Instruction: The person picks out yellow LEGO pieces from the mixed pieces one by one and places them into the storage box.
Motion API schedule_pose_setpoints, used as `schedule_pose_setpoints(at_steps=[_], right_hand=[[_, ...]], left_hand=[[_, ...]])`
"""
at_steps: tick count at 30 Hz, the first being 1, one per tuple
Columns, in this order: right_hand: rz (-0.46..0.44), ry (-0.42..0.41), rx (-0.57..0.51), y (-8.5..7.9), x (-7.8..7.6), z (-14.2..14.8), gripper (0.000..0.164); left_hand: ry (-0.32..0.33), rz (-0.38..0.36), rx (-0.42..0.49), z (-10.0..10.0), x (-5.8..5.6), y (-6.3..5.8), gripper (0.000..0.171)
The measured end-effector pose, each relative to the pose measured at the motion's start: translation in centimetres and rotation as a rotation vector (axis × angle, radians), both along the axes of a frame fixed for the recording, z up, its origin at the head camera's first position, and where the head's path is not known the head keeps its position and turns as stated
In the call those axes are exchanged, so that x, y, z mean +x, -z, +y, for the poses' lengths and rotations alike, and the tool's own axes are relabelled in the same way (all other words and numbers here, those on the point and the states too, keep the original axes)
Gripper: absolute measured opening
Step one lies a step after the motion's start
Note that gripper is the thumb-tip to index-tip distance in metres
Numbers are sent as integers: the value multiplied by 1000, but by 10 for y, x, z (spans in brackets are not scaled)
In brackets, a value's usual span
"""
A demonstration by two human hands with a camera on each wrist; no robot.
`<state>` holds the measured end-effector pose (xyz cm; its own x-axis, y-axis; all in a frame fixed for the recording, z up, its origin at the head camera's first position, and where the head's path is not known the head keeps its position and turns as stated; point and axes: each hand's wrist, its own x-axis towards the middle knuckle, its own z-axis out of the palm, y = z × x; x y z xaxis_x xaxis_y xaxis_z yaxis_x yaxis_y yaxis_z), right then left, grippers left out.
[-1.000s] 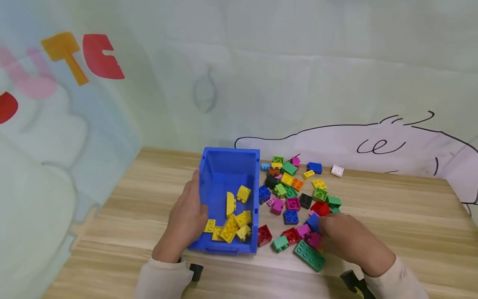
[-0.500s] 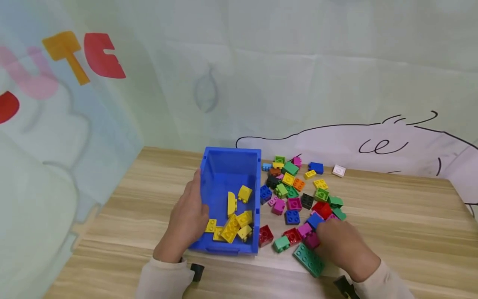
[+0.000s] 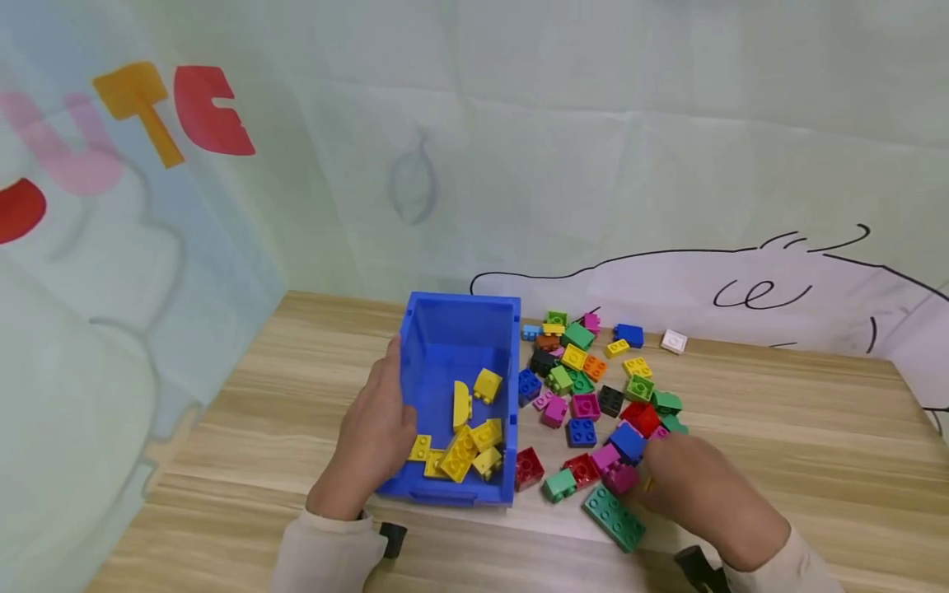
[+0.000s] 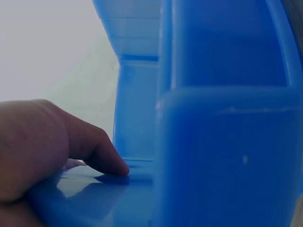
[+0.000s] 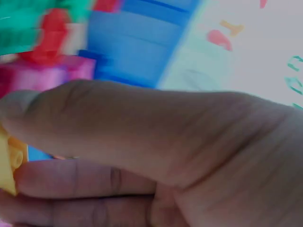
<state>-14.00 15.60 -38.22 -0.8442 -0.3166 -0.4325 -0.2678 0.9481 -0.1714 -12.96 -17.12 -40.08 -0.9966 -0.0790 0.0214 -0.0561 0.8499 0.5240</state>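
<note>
My left hand (image 3: 374, 432) grips the left wall of a blue plastic bin (image 3: 465, 306), the thumb bent over its edge in the left wrist view. Several yellow toy bricks (image 3: 458, 453) lie in the bin's near half. To the right, my right hand (image 3: 704, 490) is low at the near right side of a pile of loose bricks. Between its thumb and fingers it pinches a yellow brick (image 5: 8, 163), mostly hidden in the head view. Close to these fingertips are a magenta brick (image 3: 621, 478), a blue brick (image 3: 628, 443) and a long green brick (image 3: 614, 517).
Mixed bricks spread over the wooden table (image 3: 786, 412) right of the bin, among them a black one (image 3: 611, 400) and red ones (image 3: 530, 469). A white brick (image 3: 674, 341) lies by the back wall (image 3: 667, 181). A printed sheet (image 3: 74, 329) borders the left side.
My right hand moved left into the near bricks, then drew slightly back to the right, with a yellow brick now between its fingers. The left hand stays on the bin.
</note>
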Motion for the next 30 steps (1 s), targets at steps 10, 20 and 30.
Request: schedule_pose_setpoints(at_steps=[10,20,30], right_hand=[[506,-346,-402,-43,18,-49,25],[531,-454,-504,-34,18,-104,23],[621,-464,-453,-25,16,-119,29]], left_hand=[[-10,-8,5,-3,1,-1,82],[13,20,17,2,-1,1,82],[14,17,-2,-1,0,-1,82]])
